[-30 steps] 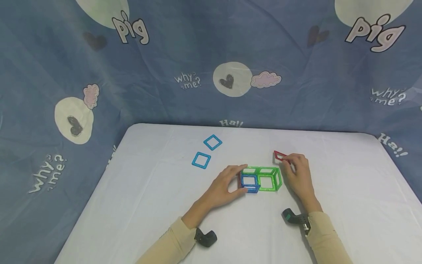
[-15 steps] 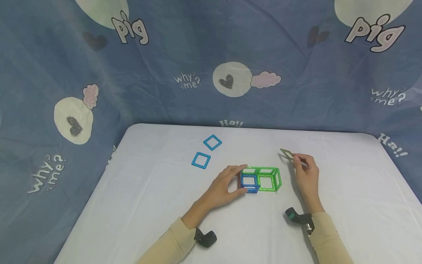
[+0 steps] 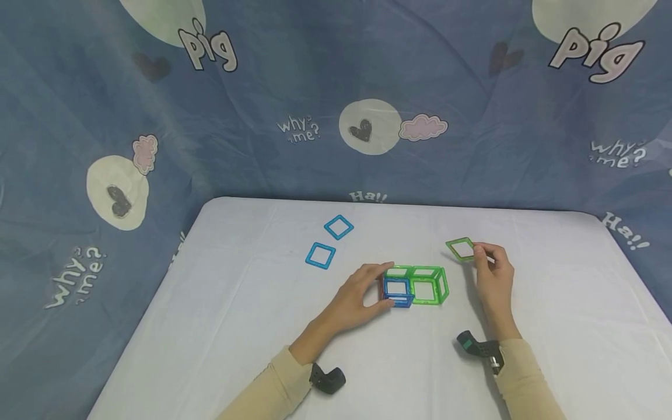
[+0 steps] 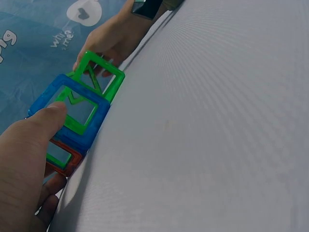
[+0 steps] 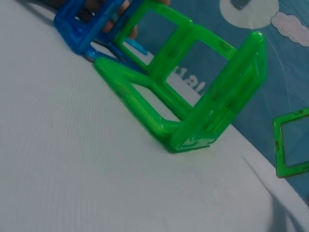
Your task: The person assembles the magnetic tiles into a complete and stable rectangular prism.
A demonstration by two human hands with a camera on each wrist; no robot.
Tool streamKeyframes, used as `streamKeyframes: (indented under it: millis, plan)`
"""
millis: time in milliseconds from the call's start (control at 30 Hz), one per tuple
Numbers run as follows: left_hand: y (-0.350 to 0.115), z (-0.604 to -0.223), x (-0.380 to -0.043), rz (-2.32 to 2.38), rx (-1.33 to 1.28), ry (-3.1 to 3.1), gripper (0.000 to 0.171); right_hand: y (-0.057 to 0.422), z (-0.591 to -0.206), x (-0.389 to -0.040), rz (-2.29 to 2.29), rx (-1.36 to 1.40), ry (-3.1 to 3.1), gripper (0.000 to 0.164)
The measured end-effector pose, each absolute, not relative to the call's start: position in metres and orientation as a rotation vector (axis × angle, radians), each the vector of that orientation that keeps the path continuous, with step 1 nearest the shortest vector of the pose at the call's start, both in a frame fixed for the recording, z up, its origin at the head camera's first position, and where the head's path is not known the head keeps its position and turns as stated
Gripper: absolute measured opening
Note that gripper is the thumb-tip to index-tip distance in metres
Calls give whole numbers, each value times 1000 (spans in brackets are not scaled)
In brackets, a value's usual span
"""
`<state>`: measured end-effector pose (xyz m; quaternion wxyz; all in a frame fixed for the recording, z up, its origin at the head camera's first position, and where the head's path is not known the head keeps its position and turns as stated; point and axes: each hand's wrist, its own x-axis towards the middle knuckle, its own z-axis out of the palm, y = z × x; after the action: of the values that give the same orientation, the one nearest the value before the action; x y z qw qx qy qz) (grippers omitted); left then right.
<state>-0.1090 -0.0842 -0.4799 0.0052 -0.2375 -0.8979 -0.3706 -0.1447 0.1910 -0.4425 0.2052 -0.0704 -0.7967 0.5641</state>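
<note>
On the white table, magnetic tiles form a small box-like structure: green tiles (image 3: 441, 287) on the right, blue tiles (image 3: 398, 296) at the front left. A red tile (image 4: 73, 163) closes its left end in the left wrist view. My left hand (image 3: 353, 297) grips this left end, with the thumb (image 4: 52, 116) on the blue face and the fingers behind, partly hidden. My right hand (image 3: 494, 283) pinches a green square magnetic tile (image 3: 453, 251) by its right corner, raised behind and right of the structure. Part of that green tile (image 5: 280, 145) enters the right wrist view.
Two light blue square tiles (image 3: 317, 265) lie flat behind and left of the structure. A blue printed curtain (image 3: 262, 163) hangs beyond the table's far edge. A black wrist camera (image 3: 328, 380) sits on the left wrist, another one (image 3: 479, 345) on the right.
My right hand has moved a little to the right, turning its tile from a steep angle to face up more. The tile looked red a second ago and looks green now. The left hand stays put.
</note>
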Motion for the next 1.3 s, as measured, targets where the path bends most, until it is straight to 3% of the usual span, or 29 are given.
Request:
streamKeyframes:
  millis: [367, 800, 1300]
  plan:
    - [-85, -479, -109, -1155, -746, -2805, 70, 204, -433, -142, 1602, -84, -2331, 30]
    - [-84, -479, -109, -1168, -748, -2810, 70, 216, -420, -138, 1449, 253, -2489, 26]
    - [-85, -477, -108, -1180, -770, -2791, 70, 212, -401, -131, 1330, 346, -2534, 23]
